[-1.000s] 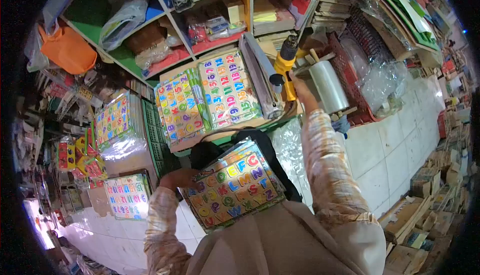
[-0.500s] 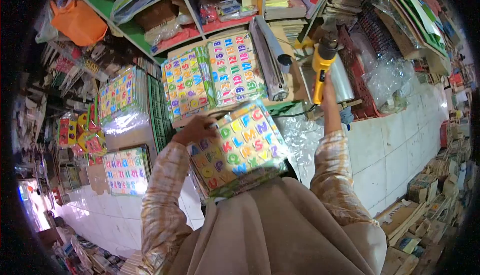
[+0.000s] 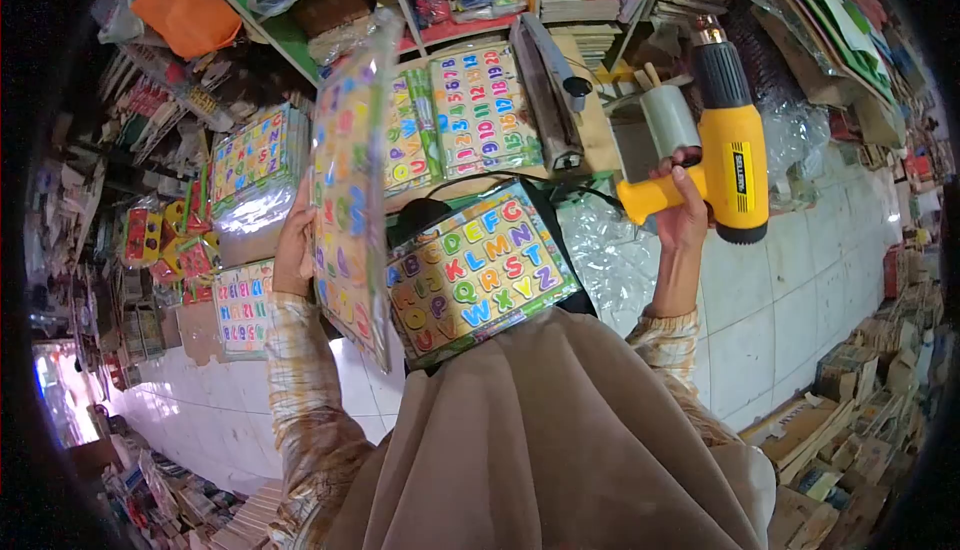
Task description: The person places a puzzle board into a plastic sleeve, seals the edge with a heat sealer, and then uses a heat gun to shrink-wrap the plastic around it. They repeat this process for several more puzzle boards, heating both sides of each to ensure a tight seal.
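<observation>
My left hand (image 3: 294, 240) grips the edge of an alphabet puzzle board (image 3: 345, 185), which is raised nearly on edge and blurred by motion. My right hand (image 3: 682, 220) is wrapped round the handle of a yellow heat gun (image 3: 735, 155), whose metal nozzle points away from me. On my lap lies another alphabet board (image 3: 485, 270) in clear film, its coloured letters facing up. A black cable runs from the gun's handle to the left, behind the lap board.
A number board (image 3: 485, 115) lies on the work surface beside a long grey sealer (image 3: 548, 100). A film roll (image 3: 668, 120) stands behind my right hand. Clear plastic (image 3: 610, 260) lies right of my lap. More alphabet boards (image 3: 250, 165) are stacked at the left. Shelves (image 3: 400, 10) stand ahead.
My left hand has lifted a board off the lap stack and moved left with it. My right hand has raised the heat gun closer, and its nozzle remains pointed away.
</observation>
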`<state>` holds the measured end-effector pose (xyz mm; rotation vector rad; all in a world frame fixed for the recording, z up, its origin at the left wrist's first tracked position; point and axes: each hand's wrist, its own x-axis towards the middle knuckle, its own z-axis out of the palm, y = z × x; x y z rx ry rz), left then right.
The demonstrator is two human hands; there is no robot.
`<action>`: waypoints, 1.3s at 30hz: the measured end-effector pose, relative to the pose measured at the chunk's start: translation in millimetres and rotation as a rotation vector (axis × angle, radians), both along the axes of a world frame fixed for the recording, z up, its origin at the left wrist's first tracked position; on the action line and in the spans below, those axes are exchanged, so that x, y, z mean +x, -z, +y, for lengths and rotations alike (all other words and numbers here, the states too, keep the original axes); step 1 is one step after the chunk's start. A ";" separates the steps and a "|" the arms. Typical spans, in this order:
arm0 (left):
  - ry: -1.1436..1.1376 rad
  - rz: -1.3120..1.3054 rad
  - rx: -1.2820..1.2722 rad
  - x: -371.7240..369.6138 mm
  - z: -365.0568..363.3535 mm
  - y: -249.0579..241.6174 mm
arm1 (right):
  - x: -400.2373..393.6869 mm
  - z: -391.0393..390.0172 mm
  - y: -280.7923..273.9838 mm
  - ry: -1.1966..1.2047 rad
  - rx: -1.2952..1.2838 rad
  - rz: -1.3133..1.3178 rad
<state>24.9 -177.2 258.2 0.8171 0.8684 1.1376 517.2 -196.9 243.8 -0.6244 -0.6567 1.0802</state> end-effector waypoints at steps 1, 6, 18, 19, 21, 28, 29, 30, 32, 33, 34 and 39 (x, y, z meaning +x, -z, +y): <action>-0.024 -0.013 0.014 -3.3 -3.4 3.1 | -5.1 -0.6 -2.7 -0.021 -0.007 -0.034; 0.153 -0.644 -0.075 -16.8 -13.9 47.1 | -47.1 -19.2 -22.1 -0.152 -0.111 -0.245; 0.292 -1.276 -0.188 44.8 -4.9 44.8 | -104.6 -38.7 -23.3 -0.558 -0.040 -0.594; 0.279 -1.284 -0.194 45.9 -4.9 44.7 | -106.9 -44.1 -17.9 -0.525 0.001 -0.648; 0.251 -1.304 -0.208 48.9 -5.0 44.5 | -111.4 -54.7 -6.9 -0.448 0.080 -0.755; 0.161 -1.342 -0.267 51.3 4.1 44.5 | -120.7 -58.7 -1.3 -0.375 0.259 -0.939; 0.147 -1.348 -0.280 50.8 7.5 44.2 | -121.4 -59.1 -0.1 -0.385 0.269 -0.961; 0.134 -1.350 -0.286 50.9 8.7 44.2 | -120.7 -59.4 0.3 -0.399 0.277 -0.985; 0.110 -1.359 -0.305 49.4 12.8 44.4 | -119.5 -61.9 2.9 -0.429 0.305 -1.039; 0.103 -1.366 -0.312 48.5 13.3 44.2 | -118.5 -63.1 4.6 -0.443 0.319 -1.073; 0.096 -1.371 -0.322 47.8 12.6 44.3 | -118.2 -63.7 6.5 -0.456 0.334 -1.101; 0.067 -1.389 -0.340 43.0 0.6 44.2 | -117.8 -64.8 17.7 -0.495 0.381 -1.197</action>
